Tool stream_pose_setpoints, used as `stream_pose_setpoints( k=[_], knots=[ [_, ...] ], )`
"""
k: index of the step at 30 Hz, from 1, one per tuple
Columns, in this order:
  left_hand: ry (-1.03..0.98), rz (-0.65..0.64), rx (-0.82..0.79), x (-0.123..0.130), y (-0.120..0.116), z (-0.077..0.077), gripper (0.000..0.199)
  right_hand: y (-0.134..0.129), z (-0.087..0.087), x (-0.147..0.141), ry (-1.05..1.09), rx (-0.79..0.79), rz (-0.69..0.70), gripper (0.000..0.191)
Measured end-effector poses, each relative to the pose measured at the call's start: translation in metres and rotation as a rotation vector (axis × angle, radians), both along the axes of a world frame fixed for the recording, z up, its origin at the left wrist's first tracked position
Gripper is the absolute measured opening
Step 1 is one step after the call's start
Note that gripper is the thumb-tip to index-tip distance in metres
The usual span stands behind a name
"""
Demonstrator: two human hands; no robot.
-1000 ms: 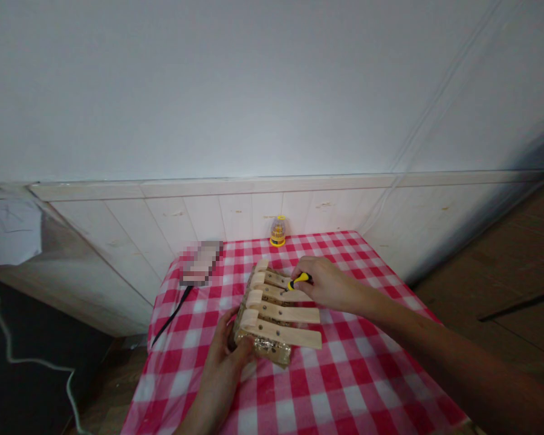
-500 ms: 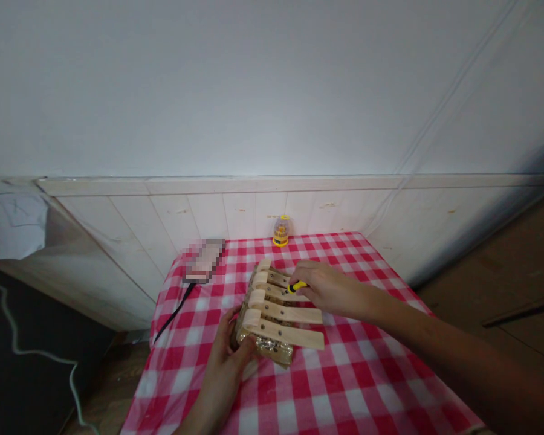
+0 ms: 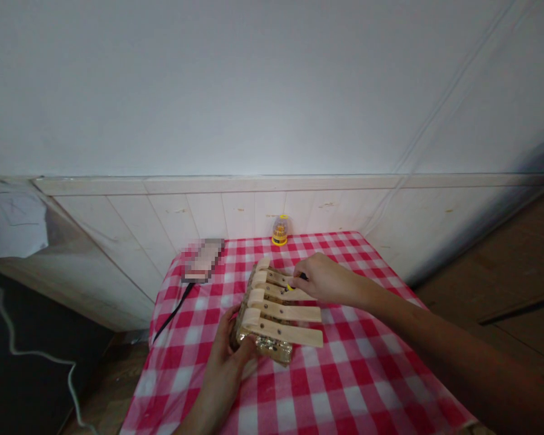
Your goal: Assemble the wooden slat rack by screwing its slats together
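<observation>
A block wrapped in shiny gold-brown film (image 3: 267, 349) lies tilted on the table, with several pale wooden strips (image 3: 294, 313) fixed across its top by small dark screws. My left hand (image 3: 230, 350) grips the block's near left corner, thumb on top. Over the strips at the far right side, my right hand (image 3: 315, 278) is closed round a small yellow-and-black screwdriver (image 3: 291, 286). Its tip points down at a screw on one of the middle strips; whether they touch I cannot tell. The fingers cover most of the handle.
A red-and-white checked cloth (image 3: 344, 368) covers the table, which stands against a panelled wall. At the back edge is a clear, yellow-based screwdriver-bit holder (image 3: 280, 231). A blurred-out flat object (image 3: 204, 260) with a black strap (image 3: 174, 313) lies at the back left.
My right hand has turned and its fingers have shifted round the screwdriver, so less of the yellow handle shows. My left hand and the block stay in place.
</observation>
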State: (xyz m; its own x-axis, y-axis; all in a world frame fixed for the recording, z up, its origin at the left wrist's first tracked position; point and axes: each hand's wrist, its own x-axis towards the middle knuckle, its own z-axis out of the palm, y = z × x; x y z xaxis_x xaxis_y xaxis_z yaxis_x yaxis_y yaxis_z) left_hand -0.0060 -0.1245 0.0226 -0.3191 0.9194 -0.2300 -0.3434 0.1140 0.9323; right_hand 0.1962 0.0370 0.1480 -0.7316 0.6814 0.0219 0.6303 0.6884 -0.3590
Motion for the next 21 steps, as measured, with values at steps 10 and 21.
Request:
stream_pose_setpoints(
  k=[10,21],
  knots=[
    [-0.051,0.013,-0.015,0.0,0.0,-0.001,0.078,0.001,0.009,-0.003,0.036,-0.029,-0.078,0.045],
    [-0.367,0.074,-0.035,-0.008,0.017,0.035,0.034,-0.015,-0.001,0.038,1.256,-0.573,-0.666,0.031]
  ],
)
